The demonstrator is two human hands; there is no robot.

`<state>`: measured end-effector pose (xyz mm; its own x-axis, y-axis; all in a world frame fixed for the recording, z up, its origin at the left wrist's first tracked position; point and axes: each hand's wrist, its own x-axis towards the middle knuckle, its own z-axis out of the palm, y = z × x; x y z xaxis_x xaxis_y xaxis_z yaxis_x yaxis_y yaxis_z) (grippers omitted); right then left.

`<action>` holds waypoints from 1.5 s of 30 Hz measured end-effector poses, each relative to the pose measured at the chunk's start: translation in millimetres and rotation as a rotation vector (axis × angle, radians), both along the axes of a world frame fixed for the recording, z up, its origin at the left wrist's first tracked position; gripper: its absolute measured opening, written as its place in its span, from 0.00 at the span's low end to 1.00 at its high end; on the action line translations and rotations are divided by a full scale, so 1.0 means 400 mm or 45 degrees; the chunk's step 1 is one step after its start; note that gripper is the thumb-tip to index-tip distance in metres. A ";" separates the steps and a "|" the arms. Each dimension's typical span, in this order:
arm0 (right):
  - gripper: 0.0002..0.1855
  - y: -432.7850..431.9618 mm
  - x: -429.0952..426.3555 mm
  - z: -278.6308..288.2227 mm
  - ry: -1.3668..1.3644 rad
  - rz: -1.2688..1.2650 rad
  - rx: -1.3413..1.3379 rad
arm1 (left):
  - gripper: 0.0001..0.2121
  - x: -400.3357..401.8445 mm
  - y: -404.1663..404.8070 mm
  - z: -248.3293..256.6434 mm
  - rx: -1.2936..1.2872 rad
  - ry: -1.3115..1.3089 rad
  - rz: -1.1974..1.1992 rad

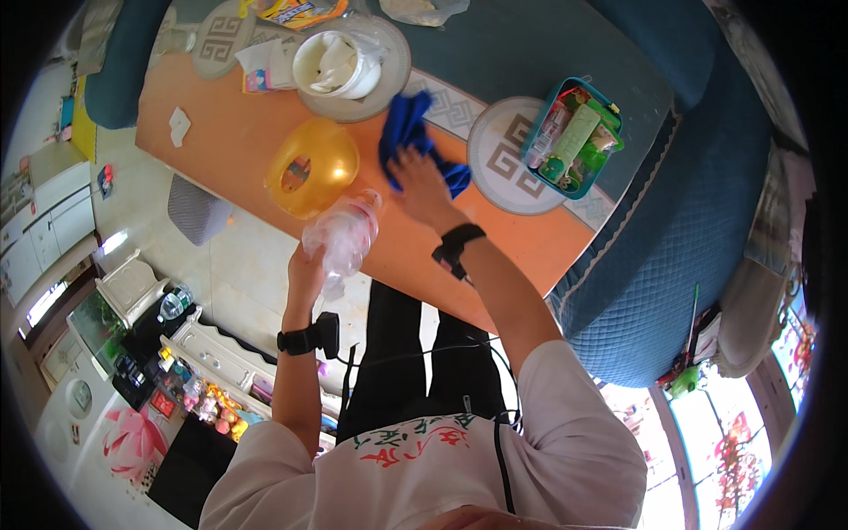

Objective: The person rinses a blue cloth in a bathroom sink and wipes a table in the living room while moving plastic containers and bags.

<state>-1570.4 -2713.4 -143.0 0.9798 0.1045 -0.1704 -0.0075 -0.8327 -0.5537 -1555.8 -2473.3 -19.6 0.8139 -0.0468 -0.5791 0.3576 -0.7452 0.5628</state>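
Note:
My left hand [305, 271] is closed around a clear plastic bottle [344, 235], held tilted over the table's near edge. The bottle looks crumpled, and its far end has a reddish tint. My right hand [424, 185] is on a bunched dark blue cloth [406, 126], blurred, with its fingers over the fabric. Left of the cloth, a shiny yellow rounded object [331, 156], possibly a balloon, rests on the orange tabletop [225, 132]. An oval patch on its side shows several colours.
Behind the yellow object, a white tub [336, 66] with pale contents stands on a round placemat [391, 50]. A tissue pack [268, 69] lies beside it. Right of the cloth, a teal basket [575, 139] of small items overlaps another placemat [500, 152]. A blue quilted sofa [662, 278] borders the table's right side.

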 end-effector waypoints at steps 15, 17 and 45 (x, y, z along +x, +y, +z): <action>0.42 -0.134 -0.456 0.376 0.288 -1.445 1.682 | 0.10 -0.070 -0.442 0.098 -0.486 0.006 -1.005; 0.39 -0.168 -0.464 0.406 0.244 -1.515 1.696 | 0.11 -0.093 -0.517 0.066 -0.506 0.017 -1.064; 0.18 -0.206 -0.275 0.507 -0.422 -1.464 -0.660 | 0.23 0.364 0.052 -0.015 -0.025 -0.554 0.020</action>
<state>-1680.3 -2796.0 59.9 0.4671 -0.8213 0.3276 -0.7799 -0.5572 -0.2850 -1410.2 -2452.4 -25.6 0.9827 -0.0400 -0.1809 0.0950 -0.7294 0.6775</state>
